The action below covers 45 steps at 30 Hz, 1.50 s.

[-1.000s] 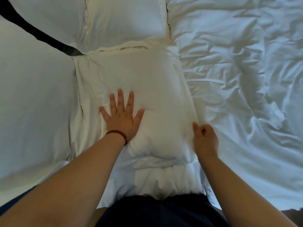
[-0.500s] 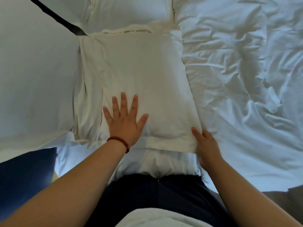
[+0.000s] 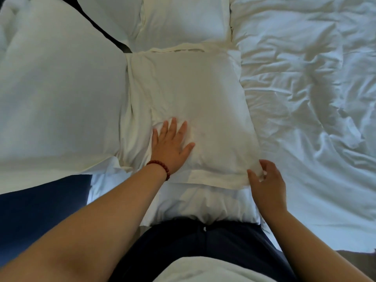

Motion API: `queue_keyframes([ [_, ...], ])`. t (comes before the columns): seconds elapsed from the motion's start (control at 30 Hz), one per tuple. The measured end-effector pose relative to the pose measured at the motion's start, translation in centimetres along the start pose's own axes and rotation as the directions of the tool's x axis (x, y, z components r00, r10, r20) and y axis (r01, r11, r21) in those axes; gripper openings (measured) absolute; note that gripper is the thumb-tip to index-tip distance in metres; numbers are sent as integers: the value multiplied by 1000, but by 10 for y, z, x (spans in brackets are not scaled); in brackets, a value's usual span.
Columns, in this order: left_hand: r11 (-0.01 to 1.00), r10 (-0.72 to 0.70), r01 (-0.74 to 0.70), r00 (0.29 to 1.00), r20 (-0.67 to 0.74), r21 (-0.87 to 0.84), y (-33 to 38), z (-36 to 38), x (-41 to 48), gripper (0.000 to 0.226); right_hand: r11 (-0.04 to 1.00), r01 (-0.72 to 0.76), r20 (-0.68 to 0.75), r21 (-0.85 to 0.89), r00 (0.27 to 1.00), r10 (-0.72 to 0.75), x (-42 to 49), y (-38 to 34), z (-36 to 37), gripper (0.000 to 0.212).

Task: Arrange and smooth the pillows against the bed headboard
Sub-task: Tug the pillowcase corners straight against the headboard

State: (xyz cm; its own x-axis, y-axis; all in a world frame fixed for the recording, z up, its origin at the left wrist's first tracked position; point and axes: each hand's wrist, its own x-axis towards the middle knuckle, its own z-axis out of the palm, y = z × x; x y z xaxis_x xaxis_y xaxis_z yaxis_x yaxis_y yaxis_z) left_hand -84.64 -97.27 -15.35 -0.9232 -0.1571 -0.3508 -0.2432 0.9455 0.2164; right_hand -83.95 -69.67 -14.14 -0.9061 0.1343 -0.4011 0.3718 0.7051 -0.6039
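A cream pillow (image 3: 195,94) lies flat in the middle of the head view. My left hand (image 3: 169,145), with a red bead bracelet on the wrist, presses flat on its near left part, fingers spread. My right hand (image 3: 266,184) pinches the pillowcase's near right corner between thumb and fingers. A large white pillow (image 3: 59,98) lies to the left, touching the cream one. Another white pillow (image 3: 183,19) lies beyond it at the top. A dark strip of headboard (image 3: 101,31) shows between the pillows.
A wrinkled white duvet (image 3: 309,98) covers the bed on the right. White bedding (image 3: 203,204) bunches below the cream pillow against my dark trousers (image 3: 193,241). Dark blue floor (image 3: 40,210) shows at lower left.
The view has shifted slightly. My left hand has slid a little toward the pillow's left side. My right hand has lifted the pillowcase corner into a pinch.
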Motion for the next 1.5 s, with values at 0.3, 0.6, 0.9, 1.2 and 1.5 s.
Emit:
queue_keyframes([
  [0.3,915,-223,56,896,-385,-400,-37,15,-106,53,852,498,169,-159,864,-474,-4,-57,32,53],
  [0.6,22,-932,253,355,72,-967,-33,-17,-126,71,665,722,424,-189,671,-608,-9,-84,49,51],
  [0.9,-163,-937,175,281,208,-971,-46,-13,-139,15,229,929,686,-290,368,-628,14,-112,87,83],
  [1.2,-472,-794,3,433,427,-882,-32,0,-140,18,168,924,752,-344,378,-539,23,-109,87,86],
  [1.5,-466,-801,84,382,460,-881,-30,33,-132,18,-31,944,774,-328,250,-582,26,-135,110,96],
])
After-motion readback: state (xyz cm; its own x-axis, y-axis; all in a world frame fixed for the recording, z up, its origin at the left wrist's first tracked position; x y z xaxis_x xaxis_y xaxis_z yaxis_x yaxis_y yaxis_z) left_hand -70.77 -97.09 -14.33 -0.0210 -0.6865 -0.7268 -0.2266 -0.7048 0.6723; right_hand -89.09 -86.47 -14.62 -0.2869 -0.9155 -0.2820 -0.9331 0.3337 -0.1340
